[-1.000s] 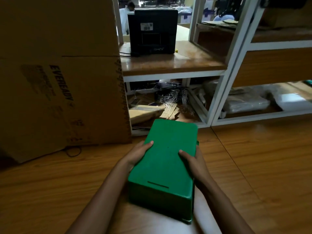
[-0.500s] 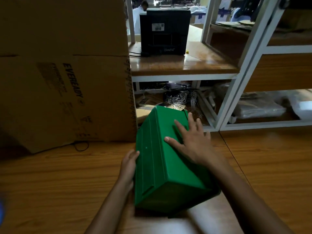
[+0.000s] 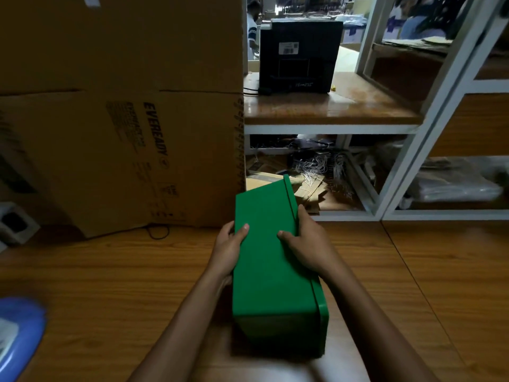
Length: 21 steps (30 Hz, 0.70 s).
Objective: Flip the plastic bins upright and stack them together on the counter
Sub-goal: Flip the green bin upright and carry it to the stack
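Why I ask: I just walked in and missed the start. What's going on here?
A person grips a green plastic bin at a wooden counter, left hand on its left edge, right hand on its right edge by the rim. The rim runs down the right side, so the bin seems on its side, not yet upright. No second bin shows.

Dim light. A wooden table [image 3: 110,285] spans the near scene. A large Eveready cardboard box [image 3: 124,133] stands far left. White-framed shelving [image 3: 399,166] at far right holds a black device [image 3: 300,56] and tangled wires [image 3: 316,166].
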{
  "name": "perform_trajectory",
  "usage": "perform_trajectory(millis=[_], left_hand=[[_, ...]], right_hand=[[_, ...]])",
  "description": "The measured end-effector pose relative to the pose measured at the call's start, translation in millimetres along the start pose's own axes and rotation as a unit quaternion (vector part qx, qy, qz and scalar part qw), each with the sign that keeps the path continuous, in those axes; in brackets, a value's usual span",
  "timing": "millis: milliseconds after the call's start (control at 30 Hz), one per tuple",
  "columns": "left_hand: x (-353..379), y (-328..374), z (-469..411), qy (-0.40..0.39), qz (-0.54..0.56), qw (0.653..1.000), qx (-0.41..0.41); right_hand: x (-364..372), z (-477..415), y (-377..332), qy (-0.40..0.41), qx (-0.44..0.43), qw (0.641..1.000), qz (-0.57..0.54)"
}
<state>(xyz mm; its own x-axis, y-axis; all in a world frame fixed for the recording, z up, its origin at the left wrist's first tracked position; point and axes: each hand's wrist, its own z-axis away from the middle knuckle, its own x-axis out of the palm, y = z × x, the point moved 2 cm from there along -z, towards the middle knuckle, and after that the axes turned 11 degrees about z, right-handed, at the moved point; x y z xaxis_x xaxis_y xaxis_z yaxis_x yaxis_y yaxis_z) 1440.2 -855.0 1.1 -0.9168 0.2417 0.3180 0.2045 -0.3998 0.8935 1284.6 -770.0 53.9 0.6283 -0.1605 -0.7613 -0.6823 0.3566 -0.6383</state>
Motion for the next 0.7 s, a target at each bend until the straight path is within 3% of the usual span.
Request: perform_trajectory(millis=[67,133,200,300,367,433,500,567,633,700], left_hand=[[-5.3,5.9,2.3,0.007,-0.09,0.992,0.089],[-9.1,21.0,11.0,0.042,-0.243,0.94,0.234],[-11.9,35.0,21.7,0.034,-0.286,0.907,0.307],[-27.1,50.3,34.7,0.006,-0.239,0.935,0.263],[-46.1,56.4,38.7,0.011,-0.191,0.961,0.2],[-69.8,55.8,39.7,0.027,-0.172,0.974,0.142],[-93.4,48.4,40.2,0.05,-0.146,0.982,0.105],[-111.3,36.9,43.3,0.053,-0.138,0.986,0.078],[-122.0,24.9,46.5,0.045,-0.152,0.985,0.071],[-130.9,16.2,47.9,0.049,-0.154,0.984,0.072]], right_hand=[[2.5,-0.9,-7.0,0.025,-0.001,0.999,-0.023],[7.3,-2.0,-18.6,0.042,-0.003,0.996,-0.078],[15.9,-1.0,-37.0,0.021,-0.021,0.991,-0.132],[37.9,6.1,-59.5,-0.034,-0.099,0.986,-0.132],[50.7,6.4,-51.1,-0.024,-0.118,0.991,0.062],[61.5,7.9,-27.7,-0.041,-0.049,0.95,0.305],[72.6,15.9,-1.5,-0.102,0.009,0.909,0.404],[84.0,24.8,13.8,-0.099,0.003,0.905,0.414],[87.4,29.4,18.0,-0.001,-0.011,0.959,0.282],[86.9,29.4,18.6,0.111,-0.005,0.987,0.119]])
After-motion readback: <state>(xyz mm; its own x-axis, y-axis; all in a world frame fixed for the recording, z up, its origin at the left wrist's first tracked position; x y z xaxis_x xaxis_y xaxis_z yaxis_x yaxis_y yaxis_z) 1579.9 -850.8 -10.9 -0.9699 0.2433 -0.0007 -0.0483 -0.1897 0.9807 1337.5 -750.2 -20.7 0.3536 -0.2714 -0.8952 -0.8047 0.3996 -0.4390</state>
